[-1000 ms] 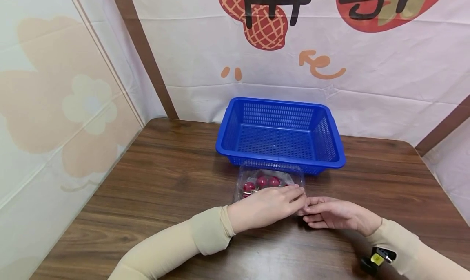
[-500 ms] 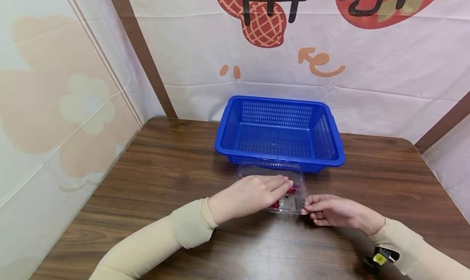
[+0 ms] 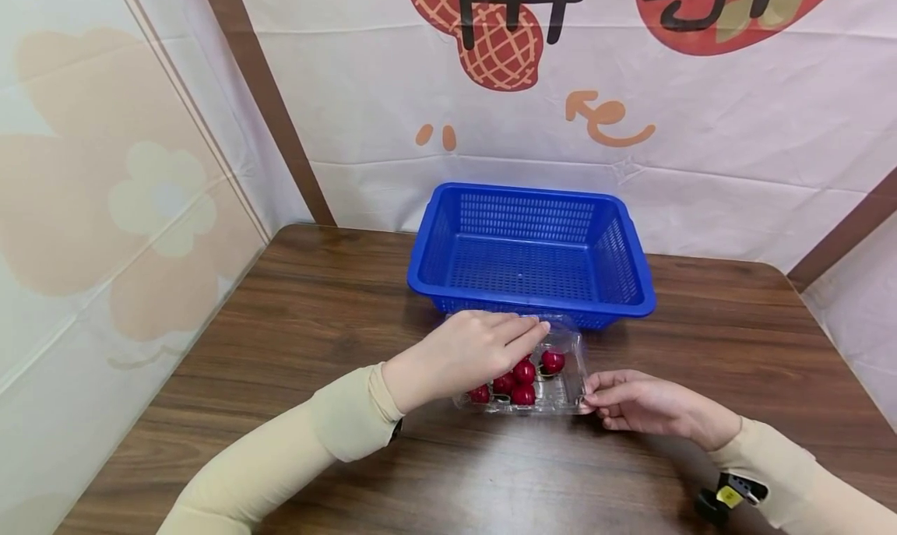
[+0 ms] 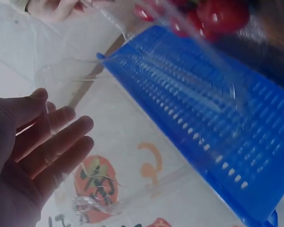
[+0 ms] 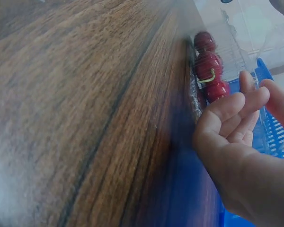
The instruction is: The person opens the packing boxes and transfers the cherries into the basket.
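Head view: wood-grain desk point(image 3: 350, 309), printed cloth wall point(image 3: 371, 91) beyond. A clear box point(image 3: 561, 395) of cherries point(image 3: 523, 372) sits just near-side of a blue basket point(image 3: 529, 300); the right hand point(image 3: 652, 410) pinches the box's near right corner.

Left wrist: the left hand's point(image 4: 31, 161) relaxed fingers meet the lid point(image 4: 87, 204).

Right wrist: cherries still inside; opening looks well along.

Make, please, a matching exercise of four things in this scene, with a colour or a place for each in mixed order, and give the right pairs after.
Things:
1. Cherries
2. Basket
3. Table
4. Right hand

Colours or places:
A. Brown, with a wood grain
B. At the near right corner of the clear box
C. Red, inside the clear box
D. Blue, with small holes in its walls

Right pairs: 1-C, 2-D, 3-A, 4-B.
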Motion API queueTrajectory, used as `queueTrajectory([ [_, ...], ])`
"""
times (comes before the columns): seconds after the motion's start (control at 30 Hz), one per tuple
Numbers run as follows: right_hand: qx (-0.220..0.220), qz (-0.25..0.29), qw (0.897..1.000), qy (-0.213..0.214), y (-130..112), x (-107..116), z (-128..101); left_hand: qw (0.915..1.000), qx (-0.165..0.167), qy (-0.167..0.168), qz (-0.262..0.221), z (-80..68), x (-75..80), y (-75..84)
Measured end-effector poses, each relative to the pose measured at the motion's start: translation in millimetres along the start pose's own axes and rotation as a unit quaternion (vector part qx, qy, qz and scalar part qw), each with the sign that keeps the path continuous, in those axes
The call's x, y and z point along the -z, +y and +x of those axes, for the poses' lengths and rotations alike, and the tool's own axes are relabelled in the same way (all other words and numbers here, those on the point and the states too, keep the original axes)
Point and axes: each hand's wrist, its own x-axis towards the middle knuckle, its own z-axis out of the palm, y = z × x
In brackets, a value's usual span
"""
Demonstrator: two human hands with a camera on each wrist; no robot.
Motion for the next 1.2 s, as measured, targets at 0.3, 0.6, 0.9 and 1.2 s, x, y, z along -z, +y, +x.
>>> queueTrajectory([
  [0.3, -0.005, -0.007, 1.000, 0.027, -2, 1, -6, 0.9999, 0.006, 0.002, -0.016, 2.0, 4.8, -13.8],
  [0.6, 0.004, -0.021, 0.999, 0.045, -4, 2, -10, 0.9982, 0.027, -0.019, -0.050, -3.1, 9.8, -24.4],
  [0.9, 0.010, -0.034, 0.998, 0.055, -8, 6, -18, 0.9924, 0.078, 0.000, -0.096, -16.0, 13.6, -33.4],
  [1.2, 0.027, -0.036, 0.997, 0.065, -14, 10, -20, 0.9883, 0.104, 0.025, -0.109, -31.0, 9.4, -37.2],
])
